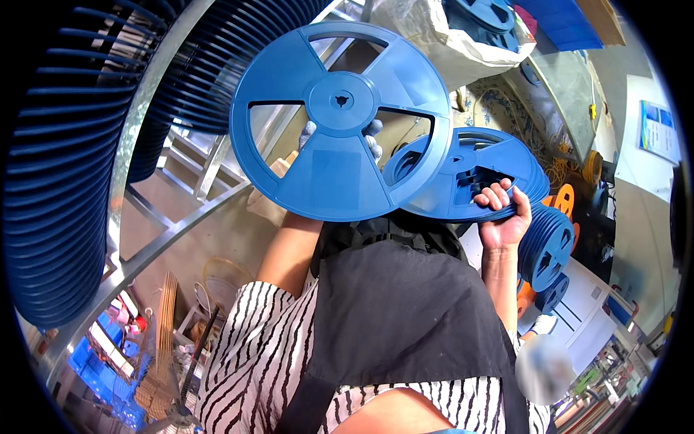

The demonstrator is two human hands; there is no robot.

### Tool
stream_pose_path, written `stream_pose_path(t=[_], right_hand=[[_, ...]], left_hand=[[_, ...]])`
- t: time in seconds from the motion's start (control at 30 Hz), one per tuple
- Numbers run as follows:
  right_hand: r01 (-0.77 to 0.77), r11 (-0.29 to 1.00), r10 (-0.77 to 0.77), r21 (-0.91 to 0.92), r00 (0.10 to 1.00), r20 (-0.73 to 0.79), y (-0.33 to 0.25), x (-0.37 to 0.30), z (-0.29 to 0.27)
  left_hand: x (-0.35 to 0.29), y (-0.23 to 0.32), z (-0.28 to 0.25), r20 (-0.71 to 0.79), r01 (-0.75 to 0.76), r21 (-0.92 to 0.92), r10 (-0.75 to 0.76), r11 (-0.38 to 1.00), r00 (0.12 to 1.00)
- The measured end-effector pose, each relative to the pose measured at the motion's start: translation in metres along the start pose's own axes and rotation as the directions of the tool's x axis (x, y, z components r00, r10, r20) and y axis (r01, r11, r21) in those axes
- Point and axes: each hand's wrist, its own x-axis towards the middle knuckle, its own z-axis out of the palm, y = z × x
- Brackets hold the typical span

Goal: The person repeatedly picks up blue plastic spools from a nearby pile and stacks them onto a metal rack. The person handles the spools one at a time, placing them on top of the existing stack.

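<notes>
Front reel (329, 177), big blue one, is upper centre, face toward camera, held up clear of the apron (405, 311). Left hand (373, 140) is behind it; only grey-covered fingertips show in the windows either side of the hub. So those fingers are spread around the centre, and the grip looks closed on the hub from the back, palm hidden, so can't confirm exact contact. Makes sense: holding at the hub puts the weight near the middle, so the disc shouldn't tip much, and the rim stays free. Right hand (504, 223), centre right, is on the reel stack (477, 163): bare fingers bunched and curled at the top reel's window, thumb out by the rim, pinching the rim band between. Window edge gives a hook, likely why it's gripped there. Stack lies tilted, partly behind the front reel; can't see what carries its underside. Far left, racked reels (58, 210) sit edge-on in close rows along a metal frame (129, 145); on edge they pack tight and each rim is reachable. More reels (486, 14) are in a white sack (412, 40) at the top, probably just kept together. Smaller blue reels (549, 249) at right, below the stack.
</notes>
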Motion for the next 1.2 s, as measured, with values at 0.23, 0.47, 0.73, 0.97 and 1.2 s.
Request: stream_pose_path(t=[0.23, 0.47, 0.73, 0.97, 1.2], right_hand=[[-0.081, 0.996, 0.082, -0.024, 0.996, 0.047, 0.002, 0.008, 0.005], [-0.17, 0.981, 0.182, -0.097, 0.976, 0.121, -0.005, 0.011, 0.011], [-0.195, 0.971, 0.218, -0.138, 0.961, 0.172, -0.008, 0.014, 0.019], [-0.185, 0.971, 0.213, -0.153, 0.957, 0.194, -0.005, 0.012, 0.02], [-0.164, 0.977, 0.188, -0.138, 0.965, 0.183, -0.005, 0.009, 0.019]], left_hand=[[-0.053, 0.035, -0.017, -0.078, -0.154, 0.305, 0.186, 0.94, 0.979], [-0.115, 0.042, -0.013, -0.085, -0.207, 0.403, 0.262, 0.891, 0.961], [-0.23, 0.035, -0.011, -0.533, -0.016, 0.57, 0.384, 0.822, 0.754], [-0.26, 0.062, -0.072, -0.424, -0.146, 0.794, 0.709, 0.59, 0.564], [-0.163, 0.145, -0.049, -0.245, -0.309, 0.824, 0.79, 0.475, 0.562]])
